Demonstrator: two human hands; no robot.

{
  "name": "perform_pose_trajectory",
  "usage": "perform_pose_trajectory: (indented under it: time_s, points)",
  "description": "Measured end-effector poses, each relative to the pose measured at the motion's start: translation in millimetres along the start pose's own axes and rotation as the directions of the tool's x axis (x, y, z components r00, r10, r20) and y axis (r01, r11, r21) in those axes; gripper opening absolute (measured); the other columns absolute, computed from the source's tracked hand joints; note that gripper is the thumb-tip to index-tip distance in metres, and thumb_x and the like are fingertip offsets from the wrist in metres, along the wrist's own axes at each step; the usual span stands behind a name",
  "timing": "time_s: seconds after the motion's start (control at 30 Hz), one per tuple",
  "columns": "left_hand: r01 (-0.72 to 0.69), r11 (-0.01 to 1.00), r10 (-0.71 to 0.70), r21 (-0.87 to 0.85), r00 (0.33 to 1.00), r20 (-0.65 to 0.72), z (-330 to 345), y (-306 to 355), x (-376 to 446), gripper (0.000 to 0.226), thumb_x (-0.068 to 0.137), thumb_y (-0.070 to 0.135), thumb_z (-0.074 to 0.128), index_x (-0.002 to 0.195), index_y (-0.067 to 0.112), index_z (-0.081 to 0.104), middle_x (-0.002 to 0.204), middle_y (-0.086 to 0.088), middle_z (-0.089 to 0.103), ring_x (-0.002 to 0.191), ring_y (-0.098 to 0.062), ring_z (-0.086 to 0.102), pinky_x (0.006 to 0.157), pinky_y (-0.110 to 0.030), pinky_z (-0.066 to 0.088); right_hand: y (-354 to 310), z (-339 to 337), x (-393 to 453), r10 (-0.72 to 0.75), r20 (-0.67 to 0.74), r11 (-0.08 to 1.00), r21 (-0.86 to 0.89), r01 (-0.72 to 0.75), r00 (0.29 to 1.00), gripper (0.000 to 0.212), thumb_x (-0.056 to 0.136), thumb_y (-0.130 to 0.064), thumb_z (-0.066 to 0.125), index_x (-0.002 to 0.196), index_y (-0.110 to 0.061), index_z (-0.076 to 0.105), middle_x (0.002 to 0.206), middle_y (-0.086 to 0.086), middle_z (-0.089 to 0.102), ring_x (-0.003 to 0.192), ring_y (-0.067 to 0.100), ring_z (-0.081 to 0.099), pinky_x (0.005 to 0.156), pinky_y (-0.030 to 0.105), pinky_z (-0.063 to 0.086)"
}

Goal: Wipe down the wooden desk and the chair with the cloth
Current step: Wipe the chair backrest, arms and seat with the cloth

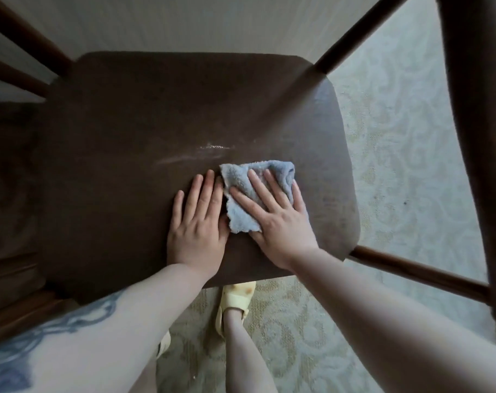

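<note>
- My right hand (275, 214) lies flat on the blue cloth (252, 194), fingers straight and spread, pressing it down onto the chair seat (127, 137) rather than gripping it.
- My left hand (198, 222) is flat on the bare seat just beside the cloth, fingers straight and together, holding nothing; its inner edge touches the cloth's left edge.
- The cloth sits on the near right part of the seat, bunched a little at its far end, with its long side running away from me.
- A pale streak (195, 156) marks the wood just beyond the cloth, up and to the left of my right fingertips. That is the spot I judge the next stroke should cover, so the push goes forward and slightly left.
- My right hand is the one for it, being already on the cloth.
- Most of the seat, left and far, lies beyond the cloth; my guess is it wants wiping too.
- The desk is not in view from here.
</note>
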State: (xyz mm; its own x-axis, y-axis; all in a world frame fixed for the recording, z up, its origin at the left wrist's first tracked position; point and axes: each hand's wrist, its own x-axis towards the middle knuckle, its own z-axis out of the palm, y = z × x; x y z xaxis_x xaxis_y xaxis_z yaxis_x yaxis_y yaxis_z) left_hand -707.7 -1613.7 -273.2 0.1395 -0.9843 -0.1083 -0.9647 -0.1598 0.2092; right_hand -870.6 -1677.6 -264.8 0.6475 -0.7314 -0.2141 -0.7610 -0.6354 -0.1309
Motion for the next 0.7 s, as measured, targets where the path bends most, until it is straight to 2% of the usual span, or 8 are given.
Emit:
perform_pose_trajectory:
  time_s: [0.07,0.13,0.23,0.43,0.47,0.57,0.6,0.7]
  points:
    - [0.021,1.000,-0.021,-0.015,1.000,-0.015,-2.0,0.7,2.9,0.062,0.092,0.032,0.033,0.151,0.013,0.029,0.158,-0.003,0.026,0.146,-0.019,0.020,0.117,-0.042,0.015,40.9,-5.4,22.7,0.151,-0.017,0.988,0.015,-0.151,0.988,0.066,0.091,-0.047,0.047,0.151,-0.045,0.019,0.163,-0.005,0.011,0.150,0.020,0.009,0.119,0.051,0.003]
    - [0.015,0.999,-0.015,-0.031,1.000,-0.014,-3.4,1.9,6.0,0.062,0.093,0.033,0.032,0.152,0.013,0.029,0.158,-0.003,0.026,0.145,-0.019,0.020,0.117,-0.042,0.014,73.1,-16.1,32.3,0.535,0.004,0.839,0.115,-0.532,0.845,0.064,0.097,-0.043,0.043,0.152,-0.046,0.010,0.164,-0.006,-0.001,0.150,0.019,-0.003,0.120,0.048,0.000]
    - [0.006,0.999,-0.006,-0.041,1.000,-0.012,-3.4,1.1,12.2,0.062,0.093,0.033,0.032,0.152,0.013,0.028,0.158,-0.003,0.026,0.146,-0.019,0.020,0.117,-0.041,0.014,48.1,-13.0,23.2,0.751,-0.039,0.656,0.146,-0.740,0.659,0.065,0.098,-0.037,0.040,0.154,-0.041,0.008,0.164,-0.003,-0.003,0.150,0.022,-0.004,0.120,0.048,0.003]
    - [0.012,0.999,-0.013,-0.033,0.999,-0.039,-2.1,7.4,12.4,0.061,0.094,0.031,0.032,0.152,0.013,0.029,0.158,-0.002,0.025,0.146,-0.019,0.020,0.118,-0.042,0.015,45.4,-9.4,12.1,0.303,-0.009,0.953,0.012,-0.303,0.953,0.067,0.089,-0.044,0.034,0.153,-0.043,0.011,0.164,-0.005,0.003,0.150,0.019,-0.002,0.119,0.050,0.003]
    - [0.015,0.999,-0.016,-0.031,0.999,-0.043,-1.6,8.6,12.5,0.061,0.094,0.031,0.032,0.152,0.013,0.029,0.158,-0.002,0.025,0.146,-0.019,0.020,0.118,-0.042,0.015,62.1,-13.4,16.5,0.363,-0.002,0.932,0.007,-0.363,0.932,0.068,0.091,-0.041,0.037,0.153,-0.043,0.010,0.164,-0.004,0.002,0.150,0.020,-0.002,0.119,0.051,0.005]
    - [0.036,0.999,-0.037,-0.031,0.999,-0.035,-1.5,11.3,12.7,0.060,0.095,0.032,0.031,0.152,0.013,0.028,0.158,-0.003,0.025,0.146,-0.019,0.019,0.117,-0.041,0.014,63.1,-11.0,5.2,0.757,-0.017,0.649,0.137,-0.749,0.653,0.071,0.093,-0.035,0.043,0.154,-0.039,0.007,0.164,0.002,0.000,0.150,0.026,0.001,0.116,0.057,0.013]
    - [0.037,0.999,-0.038,-0.037,0.999,-0.033,-1.9,11.3,11.9,0.060,0.095,0.031,0.031,0.152,0.013,0.029,0.158,-0.003,0.026,0.146,-0.019,0.020,0.117,-0.041,0.015,39.4,-6.5,-5.9,0.778,-0.051,0.626,0.141,-0.767,0.626,0.073,0.089,-0.034,0.046,0.154,-0.038,0.012,0.164,0.004,0.003,0.150,0.028,0.003,0.115,0.059,0.014]
    - [0.000,1.000,0.000,-0.023,1.000,-0.015,-1.4,4.4,2.2,0.059,0.093,0.028,0.032,0.149,0.010,0.035,0.159,-0.004,0.025,0.146,-0.020,0.019,0.117,-0.042,0.017,-41.1,5.8,-31.6,0.388,-0.048,0.915,0.138,-0.379,0.920,0.073,0.081,-0.042,0.046,0.151,-0.039,0.025,0.163,0.003,0.013,0.150,0.027,0.008,0.116,0.057,0.010]
